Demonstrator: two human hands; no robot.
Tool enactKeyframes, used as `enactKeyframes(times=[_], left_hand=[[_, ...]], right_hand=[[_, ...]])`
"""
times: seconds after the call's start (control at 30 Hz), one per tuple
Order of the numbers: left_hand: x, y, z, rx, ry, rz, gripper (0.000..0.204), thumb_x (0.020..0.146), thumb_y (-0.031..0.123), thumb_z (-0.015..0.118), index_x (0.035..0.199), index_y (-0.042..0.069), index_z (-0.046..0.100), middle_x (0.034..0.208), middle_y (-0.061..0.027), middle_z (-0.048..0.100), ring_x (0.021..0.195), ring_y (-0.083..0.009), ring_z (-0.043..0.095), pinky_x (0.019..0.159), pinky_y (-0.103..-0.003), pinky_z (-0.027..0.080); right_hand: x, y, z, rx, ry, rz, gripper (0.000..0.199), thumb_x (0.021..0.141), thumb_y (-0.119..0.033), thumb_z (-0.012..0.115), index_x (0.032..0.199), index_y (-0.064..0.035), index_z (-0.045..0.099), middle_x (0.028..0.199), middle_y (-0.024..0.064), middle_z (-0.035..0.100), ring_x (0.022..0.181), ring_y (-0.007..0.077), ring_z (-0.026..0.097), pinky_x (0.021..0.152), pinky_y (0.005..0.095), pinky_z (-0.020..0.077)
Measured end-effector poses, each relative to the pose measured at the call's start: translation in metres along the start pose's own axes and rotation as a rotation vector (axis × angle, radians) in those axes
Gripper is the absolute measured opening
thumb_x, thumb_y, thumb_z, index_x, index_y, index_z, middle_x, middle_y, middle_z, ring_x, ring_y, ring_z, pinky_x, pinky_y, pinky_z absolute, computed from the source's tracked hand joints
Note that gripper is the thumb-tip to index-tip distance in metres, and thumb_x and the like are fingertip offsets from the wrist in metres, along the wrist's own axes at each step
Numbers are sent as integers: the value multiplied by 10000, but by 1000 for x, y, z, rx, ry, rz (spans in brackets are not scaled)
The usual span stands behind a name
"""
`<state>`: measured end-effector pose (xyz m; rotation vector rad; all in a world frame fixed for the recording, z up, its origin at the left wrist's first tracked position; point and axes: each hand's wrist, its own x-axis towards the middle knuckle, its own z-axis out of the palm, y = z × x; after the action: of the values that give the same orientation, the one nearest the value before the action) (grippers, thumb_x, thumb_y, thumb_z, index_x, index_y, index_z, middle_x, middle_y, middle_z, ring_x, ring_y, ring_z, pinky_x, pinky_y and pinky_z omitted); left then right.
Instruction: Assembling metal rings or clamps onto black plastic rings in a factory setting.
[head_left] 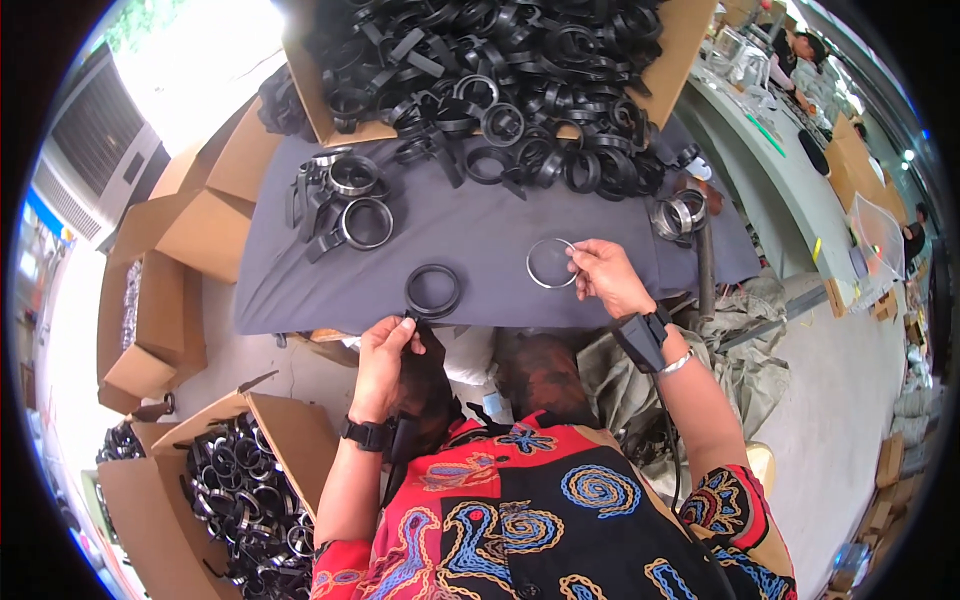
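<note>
My left hand (388, 357) pinches the short handle of a black ring-shaped part (411, 292) at the table's near edge. The ring end points away from me, over the cloth. In my right hand (608, 277), thumb and fingers grip the right side of a thin silver metal ring (530, 266), apart from the black part. Left of centre on the table lie several black handled rings (346, 222) with silver bands inside. A small stack of silver rings (672, 220) stands at the right.
A grey cloth-covered table (480, 222) spreads before me. At its back, a cardboard box (690, 50) spills black ring parts. A dark rod-like tool (706, 265) lies at the right. Beside me on the left, an open box (150, 510) holds finished-looking rings. Another person (795, 60) sits at the far-right bench.
</note>
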<state>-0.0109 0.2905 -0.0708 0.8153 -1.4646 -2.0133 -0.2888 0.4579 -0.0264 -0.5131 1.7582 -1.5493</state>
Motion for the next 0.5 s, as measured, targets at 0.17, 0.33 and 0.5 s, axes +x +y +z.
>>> enactKeyframes(times=[0.17, 0.33, 0.5], left_hand=[[3, -4, -10, 4, -23, 3, 211, 915, 131, 548, 733, 26, 567, 663, -18, 558, 638, -100, 514, 657, -245, 403], [3, -7, -13, 3, -43, 0, 210, 920, 137, 540, 745, 26, 570, 671, -50, 574, 641, -133, 546, 655, -256, 427], [2, -11, -9, -19, -25, 15, 229, 920, 130, 541, 720, 24, 577, 666, -43, 579, 642, -121, 531, 656, -256, 421]], right_hand=[[-17, -26, 19, -1054, 135, -378, 454, 801, -200, 659, 1188, 11, 553, 1110, 204, 572, 921, 345, 584, 822, 385, 492], [-11, -39, 30, -1401, -293, -479, 697, 701, -173, 721, 1331, -52, 448, 1331, 195, 430, 1198, 339, 426, 1004, 390, 388], [-10, -54, 54, -1293, -430, -625, 704, 672, -103, 736, 1315, -42, 454, 1248, 180, 467, 1162, 345, 449, 971, 390, 414]])
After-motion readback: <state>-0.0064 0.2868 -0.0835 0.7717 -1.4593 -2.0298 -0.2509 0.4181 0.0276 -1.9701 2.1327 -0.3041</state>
